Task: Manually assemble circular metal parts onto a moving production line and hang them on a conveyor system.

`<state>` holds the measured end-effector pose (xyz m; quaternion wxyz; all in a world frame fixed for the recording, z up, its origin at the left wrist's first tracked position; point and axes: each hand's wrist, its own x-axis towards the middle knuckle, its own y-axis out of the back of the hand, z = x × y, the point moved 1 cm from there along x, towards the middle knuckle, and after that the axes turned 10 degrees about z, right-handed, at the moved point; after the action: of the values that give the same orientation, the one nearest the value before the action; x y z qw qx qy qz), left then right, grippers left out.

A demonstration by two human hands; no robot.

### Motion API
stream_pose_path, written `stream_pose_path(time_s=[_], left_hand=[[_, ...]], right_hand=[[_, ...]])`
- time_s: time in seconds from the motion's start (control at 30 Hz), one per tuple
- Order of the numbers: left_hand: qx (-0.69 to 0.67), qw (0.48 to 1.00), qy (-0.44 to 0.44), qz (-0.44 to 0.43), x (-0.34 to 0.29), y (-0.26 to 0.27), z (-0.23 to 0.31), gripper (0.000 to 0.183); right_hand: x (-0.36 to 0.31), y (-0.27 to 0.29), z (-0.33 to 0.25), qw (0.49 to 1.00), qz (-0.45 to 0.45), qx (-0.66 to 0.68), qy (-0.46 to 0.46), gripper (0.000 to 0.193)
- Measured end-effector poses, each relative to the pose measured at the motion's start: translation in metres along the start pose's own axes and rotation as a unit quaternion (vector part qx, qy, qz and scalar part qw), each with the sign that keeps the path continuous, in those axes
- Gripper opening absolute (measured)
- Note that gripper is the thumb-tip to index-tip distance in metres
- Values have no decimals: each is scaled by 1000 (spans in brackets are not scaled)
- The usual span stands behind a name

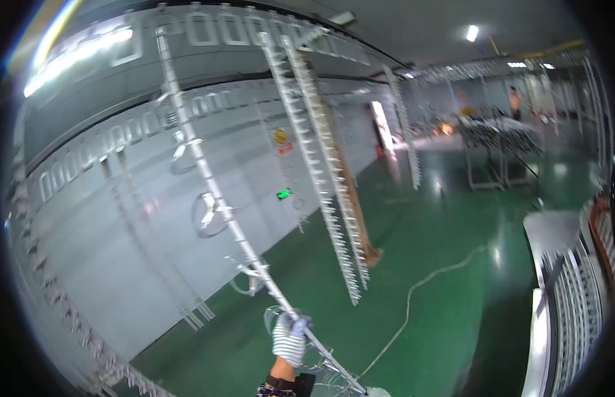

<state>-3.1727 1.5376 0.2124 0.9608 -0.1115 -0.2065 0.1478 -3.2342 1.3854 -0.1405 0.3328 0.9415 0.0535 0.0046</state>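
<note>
My left hand, in a glove with grey-blue and white stripes, is closed around the lower part of a long white hanging pole. The pole slants from the overhead rail at upper left down to the bottom middle. White brackets with looped thin wires are fixed along it, some of them near my hand. A dark band circles the wrist. Motion blur softens the hand and the finer parts. My right hand is out of view.
Two toothed hanging racks dangle beside a brown post. A pale cable crosses the green floor. At right stands a metal rack of slats. Farther back are a loaded table and another person.
</note>
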Motion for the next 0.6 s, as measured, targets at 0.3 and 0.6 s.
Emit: stream_pose_path(time_s=[0.3,0.6], left_hand=[[73,980,-43,181,68,81,-46,54],[514,785,-202,282,36,-1,-75,40]], right_hand=[[-91,212,56,977,-94,-98,-167,48],[-259,352,192,793,442,-124,-402,30]])
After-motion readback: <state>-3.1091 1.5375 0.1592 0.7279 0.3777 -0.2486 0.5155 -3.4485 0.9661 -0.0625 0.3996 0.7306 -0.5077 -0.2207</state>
